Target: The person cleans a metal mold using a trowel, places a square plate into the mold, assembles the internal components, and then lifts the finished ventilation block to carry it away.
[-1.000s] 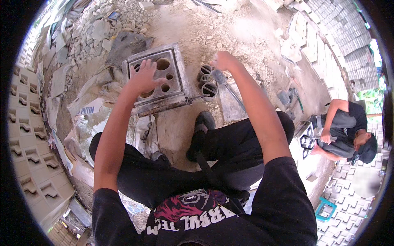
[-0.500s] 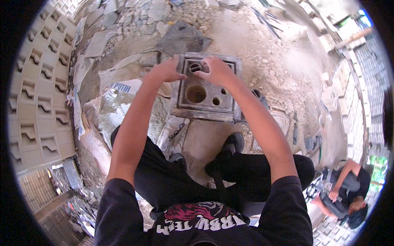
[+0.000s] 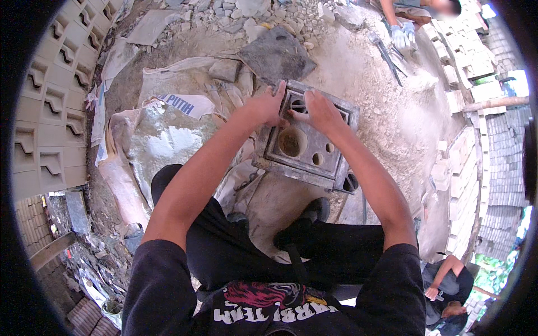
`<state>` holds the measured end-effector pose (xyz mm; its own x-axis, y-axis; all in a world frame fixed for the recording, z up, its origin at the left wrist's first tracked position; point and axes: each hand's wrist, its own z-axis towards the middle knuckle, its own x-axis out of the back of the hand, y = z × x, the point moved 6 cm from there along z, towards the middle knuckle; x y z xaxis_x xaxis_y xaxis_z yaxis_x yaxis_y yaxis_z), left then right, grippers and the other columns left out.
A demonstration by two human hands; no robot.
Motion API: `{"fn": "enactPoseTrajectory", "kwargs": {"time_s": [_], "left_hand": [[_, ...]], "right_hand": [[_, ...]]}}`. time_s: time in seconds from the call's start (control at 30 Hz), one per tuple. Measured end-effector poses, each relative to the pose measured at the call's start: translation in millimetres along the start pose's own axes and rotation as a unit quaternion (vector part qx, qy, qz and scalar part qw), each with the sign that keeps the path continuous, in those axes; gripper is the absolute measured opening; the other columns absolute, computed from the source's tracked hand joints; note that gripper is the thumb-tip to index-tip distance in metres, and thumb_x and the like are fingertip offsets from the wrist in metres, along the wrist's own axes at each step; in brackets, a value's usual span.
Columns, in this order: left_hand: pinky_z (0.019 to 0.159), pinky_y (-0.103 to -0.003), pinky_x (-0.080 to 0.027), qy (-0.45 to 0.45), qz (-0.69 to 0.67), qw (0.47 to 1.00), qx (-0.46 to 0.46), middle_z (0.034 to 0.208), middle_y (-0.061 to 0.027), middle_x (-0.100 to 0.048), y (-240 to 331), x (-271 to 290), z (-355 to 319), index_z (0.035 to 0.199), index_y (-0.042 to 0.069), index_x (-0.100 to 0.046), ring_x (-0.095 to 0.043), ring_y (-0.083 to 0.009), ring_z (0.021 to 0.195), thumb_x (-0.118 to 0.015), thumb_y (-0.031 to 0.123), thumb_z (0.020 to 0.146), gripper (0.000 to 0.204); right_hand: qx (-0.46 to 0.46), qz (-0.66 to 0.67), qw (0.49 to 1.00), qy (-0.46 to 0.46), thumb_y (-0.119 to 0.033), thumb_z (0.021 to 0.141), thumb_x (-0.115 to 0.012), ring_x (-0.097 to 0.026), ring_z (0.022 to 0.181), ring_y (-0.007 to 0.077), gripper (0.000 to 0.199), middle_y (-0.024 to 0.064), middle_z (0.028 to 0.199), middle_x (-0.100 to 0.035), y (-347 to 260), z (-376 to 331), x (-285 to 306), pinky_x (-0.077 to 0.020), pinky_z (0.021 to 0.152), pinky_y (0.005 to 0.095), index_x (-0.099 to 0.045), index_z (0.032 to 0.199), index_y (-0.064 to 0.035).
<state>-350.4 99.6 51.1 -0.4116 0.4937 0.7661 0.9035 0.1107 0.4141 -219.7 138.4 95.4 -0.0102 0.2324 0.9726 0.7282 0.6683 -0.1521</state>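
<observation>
Box (image 3: 300, 161) under spread left fingers (image 3: 277, 98); right fingers' (image 3: 314, 101) hold unclear; sack (image 3: 188, 105), dark sheet (image 3: 277, 54) nearby.

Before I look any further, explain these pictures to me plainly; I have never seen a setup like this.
There is no machine here, only a person working with bare hands. Every picture comes from the left one of two fisheye cameras worn on that person's head and looking down, so straight edges bend.

On the dusty ground ahead sits a square grey frame with round holes of different sizes. The left hand is at its left edge. The right hand has its fingers by a round barred piece near the far end; whether either hand grips anything cannot be told.

Beyond the frame lies a dark flat slab. At the upper right, someone else's gloved hands show.
</observation>
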Motion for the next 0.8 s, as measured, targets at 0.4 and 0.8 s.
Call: {"fn": "enactPoseTrajectory", "kwargs": {"time_s": [0.4, 0.8], "left_hand": [[0.095, -0.042, -0.043, -0.029, -0.167, 0.985, -0.039, 0.122, -0.0305, -0.053, -4.4, -15.6, 1.3, 0.144, 0.016, 0.024, -0.056, -0.0403, 0.109, -0.076, 0.031, 0.072, 0.124], [0.095, -0.041, -0.042, -0.032, -0.208, 0.976, -0.059, 0.126, -0.0281, -0.052, -3.8, -15.5, -4.2, 0.141, 0.020, 0.029, -0.056, -0.0396, 0.110, -0.076, 0.031, 0.074, 0.126]], "right_hand": [[0.134, -0.163, 0.977, -0.006, -0.058, 0.078, -0.061, -0.062, 0.074, 0.0347, 0.065, 0.0216, 0.090, -0.059, -13.3, 5.9, 5.4, -0.0504, 0.066, 0.0419, -0.053, 0.096, 0.0043], [0.263, -0.210, 0.942, 0.005, -0.050, 0.085, -0.055, -0.062, 0.072, 0.0279, 0.049, 0.0140, 0.078, -0.061, -21.9, 12.4, 9.9, -0.0508, 0.062, 0.0374, -0.055, 0.081, -0.0005]]}}
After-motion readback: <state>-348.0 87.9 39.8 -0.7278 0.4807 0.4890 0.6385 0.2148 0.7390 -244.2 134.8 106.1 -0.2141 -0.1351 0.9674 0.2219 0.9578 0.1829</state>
